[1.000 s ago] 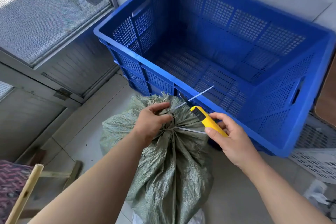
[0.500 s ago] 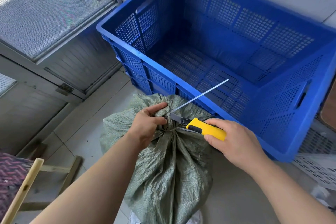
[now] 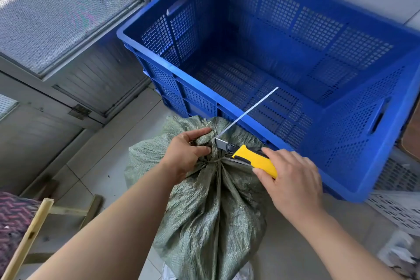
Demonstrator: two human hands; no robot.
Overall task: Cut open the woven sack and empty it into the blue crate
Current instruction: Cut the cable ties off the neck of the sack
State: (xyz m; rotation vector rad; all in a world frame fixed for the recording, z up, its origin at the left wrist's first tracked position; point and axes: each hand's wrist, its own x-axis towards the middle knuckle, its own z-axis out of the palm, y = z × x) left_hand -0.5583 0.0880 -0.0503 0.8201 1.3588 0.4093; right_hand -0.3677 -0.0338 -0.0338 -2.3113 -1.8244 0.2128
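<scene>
**Hands closing on the tied neck, blade at the strap**

Left hand [image 3: 184,154] gripped the bunched top of the woven sack [image 3: 211,216], thumb and fingers curled into the gathered cloth just above the cinched neck. The right hand [image 3: 293,186] was wrapped round the yellow handle of a utility knife [image 3: 254,161], its blade [image 3: 221,143] extended.

The neck lay directly between the two hands, touching the left and just beyond the blade tip. The knife's long axis ran from the right hand across toward the left thumb, so any cut looked set to travel toward those fingers. That seemed the one relation to mind. The blade tip met the base of the white tie strap [image 3: 247,111], whose free tail stuck out stiffly away from the hands, over the rim of the blue crate [image 3: 295,18].

The sack stood upright beneath both forearms, full and closed. The crate sat just past it, on the far side of the hands, and nothing showed inside it.

A second earlier the knife had been held higher, its blade aimed up toward the crate and clear of the neck. Half a second earlier it had dropped to the tie. Now it sat slightly deeper under the tail, which stood steeper. The strap appeared uncut.
</scene>
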